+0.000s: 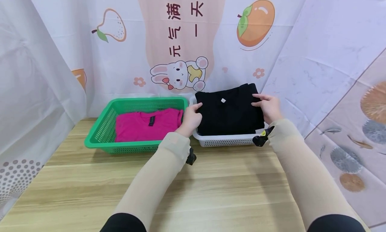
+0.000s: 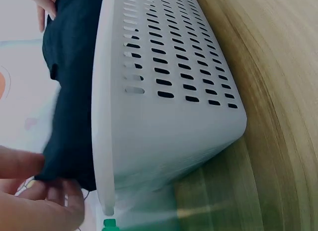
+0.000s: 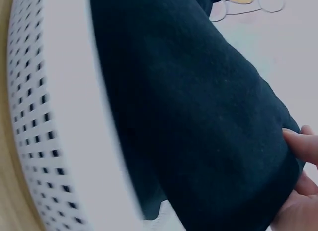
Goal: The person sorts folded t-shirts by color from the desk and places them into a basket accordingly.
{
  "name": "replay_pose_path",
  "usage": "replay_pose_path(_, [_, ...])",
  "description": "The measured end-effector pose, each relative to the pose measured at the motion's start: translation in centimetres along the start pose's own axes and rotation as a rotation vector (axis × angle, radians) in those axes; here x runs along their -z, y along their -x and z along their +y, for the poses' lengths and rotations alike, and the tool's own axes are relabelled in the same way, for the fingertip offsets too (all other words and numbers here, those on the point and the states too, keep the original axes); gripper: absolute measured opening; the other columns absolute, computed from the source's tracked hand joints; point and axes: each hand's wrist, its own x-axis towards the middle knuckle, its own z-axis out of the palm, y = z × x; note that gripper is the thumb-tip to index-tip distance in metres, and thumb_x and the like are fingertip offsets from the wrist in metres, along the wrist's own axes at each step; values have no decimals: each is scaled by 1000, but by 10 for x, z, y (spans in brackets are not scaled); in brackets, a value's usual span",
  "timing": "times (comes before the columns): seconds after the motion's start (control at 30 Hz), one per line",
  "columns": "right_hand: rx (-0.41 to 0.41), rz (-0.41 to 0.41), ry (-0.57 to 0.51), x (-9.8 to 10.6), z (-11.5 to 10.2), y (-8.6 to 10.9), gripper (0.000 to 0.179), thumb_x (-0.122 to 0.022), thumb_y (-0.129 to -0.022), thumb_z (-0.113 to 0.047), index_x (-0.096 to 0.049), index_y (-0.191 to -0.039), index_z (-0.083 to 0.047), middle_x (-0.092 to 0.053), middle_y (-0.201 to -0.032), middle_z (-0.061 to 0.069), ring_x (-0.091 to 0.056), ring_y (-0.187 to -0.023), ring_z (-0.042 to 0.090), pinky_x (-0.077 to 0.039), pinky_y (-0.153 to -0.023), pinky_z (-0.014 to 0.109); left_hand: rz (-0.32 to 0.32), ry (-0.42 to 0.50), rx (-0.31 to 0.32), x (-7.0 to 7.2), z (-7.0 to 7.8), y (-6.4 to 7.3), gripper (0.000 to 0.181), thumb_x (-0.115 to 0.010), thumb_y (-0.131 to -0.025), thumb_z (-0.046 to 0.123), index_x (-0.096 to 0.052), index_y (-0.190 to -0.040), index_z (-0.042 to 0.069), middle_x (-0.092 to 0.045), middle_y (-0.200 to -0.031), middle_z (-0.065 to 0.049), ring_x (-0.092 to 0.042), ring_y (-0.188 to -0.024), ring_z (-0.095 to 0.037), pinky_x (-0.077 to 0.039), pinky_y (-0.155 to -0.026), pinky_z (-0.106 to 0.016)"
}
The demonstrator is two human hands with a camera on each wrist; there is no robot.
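Note:
A folded black garment (image 1: 230, 113) with a small white tag lies in the white basket (image 1: 226, 140), its back part raised above the rim. My left hand (image 1: 190, 120) pinches the garment's left edge; in the left wrist view the thumb and curled fingers (image 2: 73, 198) close on its corner. At the opposite edge my right hand (image 1: 270, 108) pinches the cloth between thumb and fingers, as the right wrist view shows too. Most of the basket's inside is hidden under the black cloth.
Left of the white basket stands a green basket (image 1: 120, 145) holding a folded pink T-shirt (image 1: 138, 126) with a black neck label. Both baskets are on a wooden table (image 1: 211, 188), close to a printed curtain (image 1: 120, 64) behind them.

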Motion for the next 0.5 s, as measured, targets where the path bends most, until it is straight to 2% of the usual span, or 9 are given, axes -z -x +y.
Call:
replay_pose_path(0.07, [37, 37, 47, -2, 9, -1, 53, -58, -89, 10, -52, -141, 1, -44, -154, 10, -41, -136, 18, -43, -102, 20, -14, -6, 15, -1, 0, 0, 63, -34, -89, -12, -40, -150, 3, -41, -156, -12, -38, -143, -24, -36, -116, -37])
replay_pose_path(0.17, [80, 72, 101, -3, 22, 0, 49, -55, -88, 12, -54, -137, 7, -71, -118, -1, -52, -122, 12, -45, -91, 13, -23, -13, 39, -2, 0, -1, 62, -35, -91, -9, -37, -151, 2, -45, -153, -15, -42, -141, -25, -37, -115, -37])
replay_pose_path(0.23, [88, 82, 90, -2, 28, 1, 47, -54, -88, 13, -54, -135, 10, -71, -90, -17, -58, -107, 7, -48, -83, 11, -28, -9, 48, -1, 0, 0, 61, -37, -91, -9, -37, -151, 2, -46, -151, -16, -42, -141, -25, -39, -114, -37])
replay_pose_path(0.3, [100, 83, 64, -2, 32, 2, 44, -53, -89, 13, -55, -133, 12, -61, -71, -30, -59, -96, 2, -49, -78, 10, -35, -3, 48, -1, 0, 1, 61, -38, -92, -10, -38, -151, 3, -46, -151, -16, -43, -141, -25, -40, -113, -38])
replay_pose_path(0.37, [109, 73, 31, -2, 33, 3, 42, -54, -89, 13, -54, -131, 13, -58, -66, -32, -59, -87, -3, -49, -75, 8, -49, 10, 46, 0, -1, 2, 59, -40, -94, -9, -37, -152, 3, -44, -154, -14, -42, -141, -25, -40, -113, -38])
replay_pose_path(0.5, [108, 43, -49, -4, 28, 7, 38, -53, -91, 10, -56, -129, 11, -62, -70, -27, -61, -75, -9, -51, -73, 8, -68, 23, 48, 2, -1, 3, 56, -43, -97, -6, -37, -152, 5, -42, -156, -11, -41, -142, -25, -39, -114, -39])
